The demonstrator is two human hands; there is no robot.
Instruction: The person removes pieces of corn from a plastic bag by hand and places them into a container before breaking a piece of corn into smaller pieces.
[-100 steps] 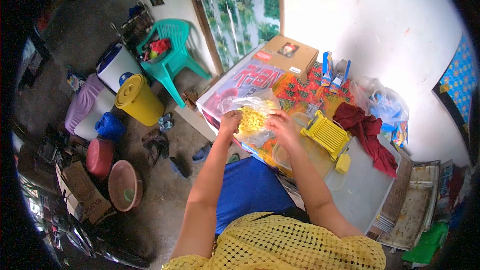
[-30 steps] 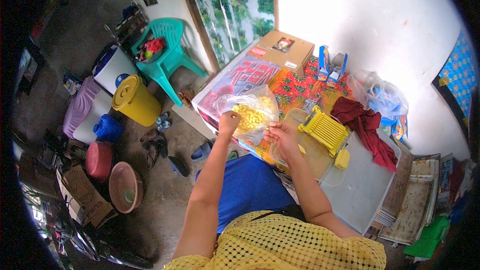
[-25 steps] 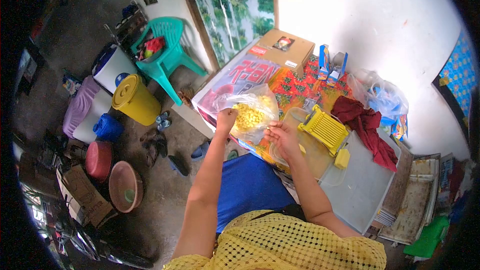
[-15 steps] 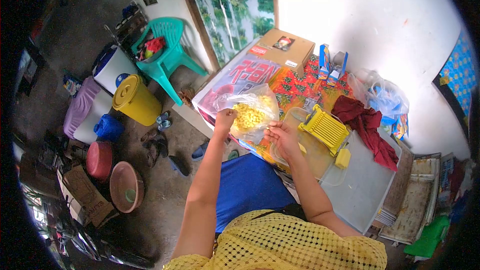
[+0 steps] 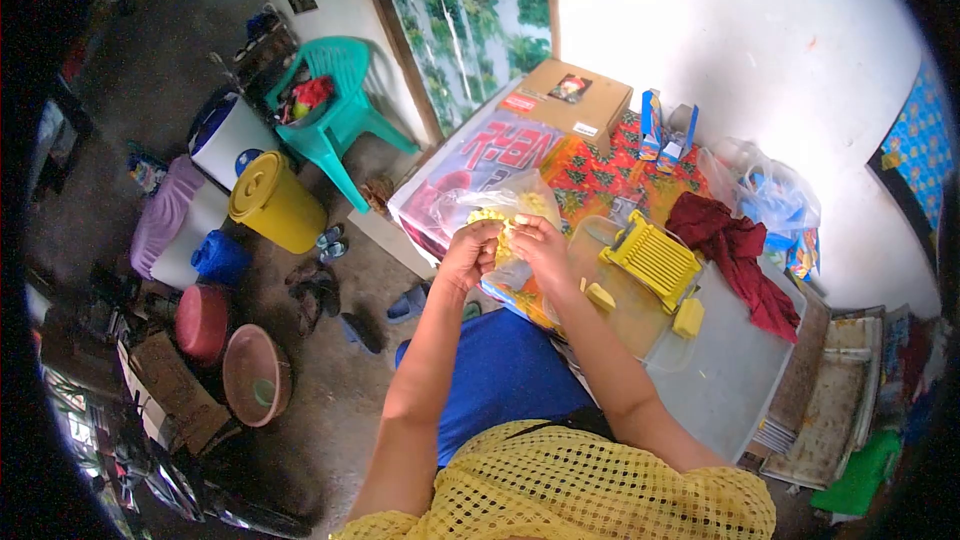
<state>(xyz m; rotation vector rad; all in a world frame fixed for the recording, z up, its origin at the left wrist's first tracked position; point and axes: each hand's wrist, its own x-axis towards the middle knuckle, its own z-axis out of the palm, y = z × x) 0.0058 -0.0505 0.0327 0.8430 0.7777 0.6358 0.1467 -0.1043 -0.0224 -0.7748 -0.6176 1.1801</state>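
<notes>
Pinching plastic bag (image 5: 528, 202) | left hand (image 5: 470, 253), right hand (image 5: 541, 244) | poster (image 5: 497, 153) lettering red, unreadable

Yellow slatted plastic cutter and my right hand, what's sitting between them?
In the head view, a shallow clear plastic tray lies between the right hand and the yellow slatted plastic cutter, with a small yellow piece on it.

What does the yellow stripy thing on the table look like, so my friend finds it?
Find the table by the white wall. Right of the plastic bag, beside the dark red cloth, sits a square yellow tool. Only it has thin parallel slats; the small yellow block nearby is plain.
</notes>
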